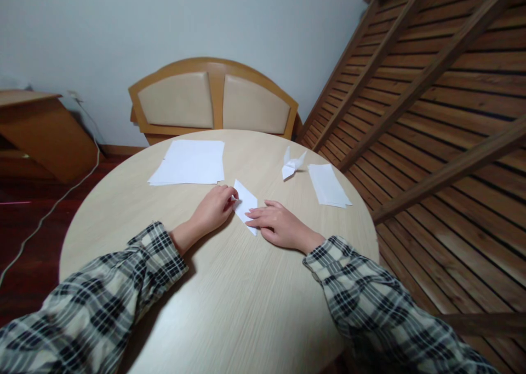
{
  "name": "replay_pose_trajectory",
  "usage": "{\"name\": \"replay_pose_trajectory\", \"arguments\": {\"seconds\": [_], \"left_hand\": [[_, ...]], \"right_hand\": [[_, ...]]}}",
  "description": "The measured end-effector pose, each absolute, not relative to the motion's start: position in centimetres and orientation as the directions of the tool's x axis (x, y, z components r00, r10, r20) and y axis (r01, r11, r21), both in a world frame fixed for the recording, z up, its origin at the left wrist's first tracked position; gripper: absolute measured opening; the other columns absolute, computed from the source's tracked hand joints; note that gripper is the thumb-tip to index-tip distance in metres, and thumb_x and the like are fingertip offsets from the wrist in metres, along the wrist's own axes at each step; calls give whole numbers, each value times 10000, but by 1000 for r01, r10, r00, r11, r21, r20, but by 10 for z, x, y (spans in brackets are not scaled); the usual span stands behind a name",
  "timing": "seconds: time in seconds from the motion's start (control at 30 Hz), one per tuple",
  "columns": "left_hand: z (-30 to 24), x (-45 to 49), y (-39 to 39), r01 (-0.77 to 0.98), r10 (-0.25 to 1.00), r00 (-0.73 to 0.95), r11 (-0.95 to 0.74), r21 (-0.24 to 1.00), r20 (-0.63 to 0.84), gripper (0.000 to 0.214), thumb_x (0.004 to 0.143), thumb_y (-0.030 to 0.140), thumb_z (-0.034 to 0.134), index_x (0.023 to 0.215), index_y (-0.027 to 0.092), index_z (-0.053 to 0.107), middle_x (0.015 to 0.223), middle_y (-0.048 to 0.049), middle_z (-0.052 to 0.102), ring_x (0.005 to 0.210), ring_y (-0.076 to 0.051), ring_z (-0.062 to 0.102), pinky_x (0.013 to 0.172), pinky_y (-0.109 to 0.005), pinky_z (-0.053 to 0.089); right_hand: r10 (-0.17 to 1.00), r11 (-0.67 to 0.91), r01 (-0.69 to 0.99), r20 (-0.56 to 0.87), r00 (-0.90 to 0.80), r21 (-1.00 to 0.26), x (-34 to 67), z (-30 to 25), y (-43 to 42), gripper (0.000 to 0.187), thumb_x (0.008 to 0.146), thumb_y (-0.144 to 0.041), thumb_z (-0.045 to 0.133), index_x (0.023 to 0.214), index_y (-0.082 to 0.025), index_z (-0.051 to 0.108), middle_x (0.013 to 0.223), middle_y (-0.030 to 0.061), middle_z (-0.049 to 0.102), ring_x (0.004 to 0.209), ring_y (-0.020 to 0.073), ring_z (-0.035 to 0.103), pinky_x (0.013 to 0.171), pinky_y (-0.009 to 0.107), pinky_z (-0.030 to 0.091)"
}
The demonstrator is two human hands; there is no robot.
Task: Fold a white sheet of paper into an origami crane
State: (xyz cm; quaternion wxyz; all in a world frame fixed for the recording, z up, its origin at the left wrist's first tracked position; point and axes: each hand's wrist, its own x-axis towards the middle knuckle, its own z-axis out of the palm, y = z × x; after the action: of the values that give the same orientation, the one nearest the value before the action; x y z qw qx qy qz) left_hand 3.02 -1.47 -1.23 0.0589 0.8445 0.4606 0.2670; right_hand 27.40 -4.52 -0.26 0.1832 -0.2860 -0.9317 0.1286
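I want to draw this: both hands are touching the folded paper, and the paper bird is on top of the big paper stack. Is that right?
Not quite: the paper bird isn't on the big paper stack. The head view shows it on the table itself, near the small paper stack. The left hand and right hand are both touching the folded paper.

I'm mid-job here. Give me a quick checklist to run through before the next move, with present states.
1. Folded paper lies on the table, within reach of both hands: ok.
2. Right hand steadies it: ok, fingers rest on its near right part.
3. Left hand has a firm pinch: cannot tell; its fingertips are at the paper's left edge.
4. Creases sharp and aligned: cannot tell, too small.
5. Folded paper figure apart from both hands: ok.
6. Small sheets apart from right hand: ok.
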Motion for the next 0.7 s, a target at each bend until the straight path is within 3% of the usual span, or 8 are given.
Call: {"name": "replay_pose_trajectory", "arguments": {"seconds": [0.17, 0.33, 0.7], "left_hand": [[-11, 35, -21, 634, 716, 594, -697, 334, 365, 181, 982, 315, 509, 1004, 179, 626, 1013, -96, 613, 972, -248, 543, 878, -397, 469], [-14, 35, -20, 650, 739, 590, -674, 350, 326, 201, 974, 356, 528, 1007, 183, 624, 1028, -97, 602, 986, -258, 538, 892, -408, 465], [-13, 32, -23, 644, 742, 610, -669, 371, 278, 456, 875, 592, 644, 1085, 190, 586, 1110, -106, 572, 1041, -287, 504, 912, -427, 444]], "right_hand": [[608, 779, 467, 325, -724, -419, 273, -7, -40, 462, 862, -29, 498, 1166, -295, 722, 1259, 10, 725, 1233, 178, 636, 1124, 474, 378], [610, 787, 462, 406, -681, -408, 274, -10, -34, 418, 846, -12, 505, 1073, -259, 755, 1169, 22, 762, 1173, 180, 664, 1085, 437, 427], [648, 754, 503, 355, -673, -422, 280, -9, -31, 416, 817, -19, 540, 1019, -292, 782, 1183, -1, 758, 1154, 176, 683, 1045, 413, 452]]}}
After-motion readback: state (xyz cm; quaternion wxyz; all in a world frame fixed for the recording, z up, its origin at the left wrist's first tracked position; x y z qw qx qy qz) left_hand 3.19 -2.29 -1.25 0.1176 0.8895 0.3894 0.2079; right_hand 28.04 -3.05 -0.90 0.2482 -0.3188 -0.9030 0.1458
